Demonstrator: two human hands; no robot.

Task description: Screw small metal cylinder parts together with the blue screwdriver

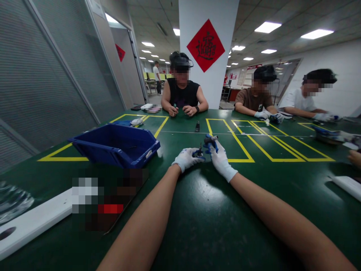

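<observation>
Both my hands wear white gloves with blue fingertips and rest on the green table (197, 210). My left hand (186, 158) is closed around a small dark part (200, 151) that stands upright between its fingers. My right hand (219, 156) is closed on a short grey cylindrical piece (211, 139), held just above and to the right of that part. The two hands nearly touch. Another small dark part (197, 126) stands alone on the table farther away.
A blue plastic bin (117, 145) sits to the left. A white flat object (36, 220) lies near left. Yellow tape lines (242, 145) mark the table. Three people sit across and to the right, hands on the table.
</observation>
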